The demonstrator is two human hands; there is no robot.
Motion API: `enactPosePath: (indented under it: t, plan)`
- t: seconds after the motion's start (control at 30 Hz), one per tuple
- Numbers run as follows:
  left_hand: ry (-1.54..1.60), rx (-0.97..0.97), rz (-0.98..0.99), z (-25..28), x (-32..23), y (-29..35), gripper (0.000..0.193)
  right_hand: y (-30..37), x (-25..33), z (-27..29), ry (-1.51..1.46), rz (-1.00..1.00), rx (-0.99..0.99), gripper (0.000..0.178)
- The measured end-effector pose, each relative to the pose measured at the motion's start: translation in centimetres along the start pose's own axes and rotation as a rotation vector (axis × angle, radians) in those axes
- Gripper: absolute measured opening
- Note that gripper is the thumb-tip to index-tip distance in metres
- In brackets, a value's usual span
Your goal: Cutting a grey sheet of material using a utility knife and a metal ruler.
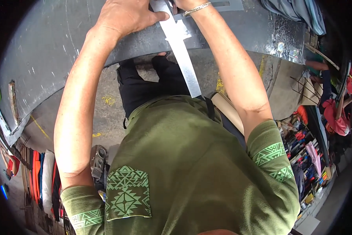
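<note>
A flat silvery metal strip (182,58) lies across the edge of a dark grey table and sticks out over it toward my body. My left hand (131,13) is on the table at the strip's left side, its thumb stretched onto the strip and its fingers partly cut off by the upper edge. Just right of the strip is my right hand (187,4), wearing a chain bracelet (197,8) at the wrist. Its fingers look closed beside a dark thing at the picture's top, too cut off to name. Under the strip shows a small whitish patch (183,29).
The dark tabletop (46,51) is scratched. Bluish-grey cloth (293,13) lies at its far right. Colourful fabric rolls (46,180) stand at lower left, mixed goods (309,156) at right. Another person in red (336,117) is at far right.
</note>
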State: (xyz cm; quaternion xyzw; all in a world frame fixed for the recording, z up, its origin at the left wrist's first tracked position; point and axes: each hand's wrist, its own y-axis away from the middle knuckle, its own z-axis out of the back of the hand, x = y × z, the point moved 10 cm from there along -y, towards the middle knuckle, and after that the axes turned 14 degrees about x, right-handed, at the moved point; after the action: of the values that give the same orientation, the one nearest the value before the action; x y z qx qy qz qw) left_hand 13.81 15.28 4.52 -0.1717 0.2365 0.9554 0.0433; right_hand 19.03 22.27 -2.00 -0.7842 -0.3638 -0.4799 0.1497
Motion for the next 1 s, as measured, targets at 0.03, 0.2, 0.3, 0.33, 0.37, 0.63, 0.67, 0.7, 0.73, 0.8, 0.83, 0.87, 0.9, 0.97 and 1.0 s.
enactPosePath:
  t: [0.03, 0.2, 0.3, 0.33, 0.37, 0.63, 0.67, 0.7, 0.73, 0.8, 0.83, 0.87, 0.9, 0.97, 1.0]
  plan:
    - [-0.004, -0.072, -0.038, 0.0, 0.3, 0.1, 0.109, -0.1, 0.1, -0.1, 0.006, 0.010, 0.004, 0.057]
    - [0.063, -0.039, 0.006, 0.8, -0.5, 0.5, 0.110, 0.2, 0.4, -0.2, 0.016, 0.035, 0.024, 0.057]
    - [0.074, -0.029, 0.012, 0.6, -0.4, 0.4, 0.109, 0.3, -0.2, 0.2, 0.059, -0.062, -0.002, 0.056]
    - [0.062, -0.026, 0.003, 0.5, -0.3, 0.2, 0.109, 0.2, 0.1, 0.2, 0.057, -0.019, 0.005, 0.056]
    - [0.063, -0.028, 0.009, -1.6, 1.9, -0.7, 0.109, 0.1, 0.3, -0.2, 0.054, 0.023, 0.021, 0.056]
    - [0.085, -0.034, -0.004, 0.6, -0.4, 0.5, 0.103, 0.2, 0.3, -0.1, 0.028, 0.022, 0.016, 0.056]
    - [0.085, -0.035, -0.002, 0.5, -0.1, 0.3, 0.103, 0.1, 0.3, -0.2, 0.026, 0.019, 0.022, 0.056]
    - [0.094, -0.029, 0.000, 0.2, 0.3, 0.1, 0.103, 0.1, 0.2, -0.3, 0.025, 0.018, 0.023, 0.056]
    - [0.104, -0.024, 0.002, 0.0, 0.6, -0.1, 0.103, 0.1, 0.3, -0.3, 0.039, 0.032, 0.018, 0.056]
    - [0.077, -0.011, 0.021, 0.5, -0.3, 0.4, 0.103, 0.4, 0.6, -0.2, 0.054, 0.044, 0.005, 0.056]
    - [0.048, 0.000, 0.042, 0.7, -0.5, 0.5, 0.104, 0.5, 0.7, -0.2, 0.060, 0.047, 0.005, 0.056]
    - [0.049, 0.001, 0.042, 0.8, -0.6, 0.6, 0.104, 0.5, 0.8, -0.2, 0.066, 0.050, 0.008, 0.056]
    - [0.049, 0.006, 0.062, 0.7, -0.5, 0.6, 0.104, 0.5, 0.8, -0.3, 0.066, 0.049, 0.008, 0.056]
    - [0.051, 0.012, 0.083, 0.7, -0.3, 0.6, 0.104, 0.4, 1.0, -0.6, 0.096, 0.049, -0.007, 0.058]
    - [0.060, 0.022, 0.066, 0.6, -0.2, 0.5, 0.105, 0.5, 1.3, -0.8, 0.095, 0.047, -0.006, 0.058]
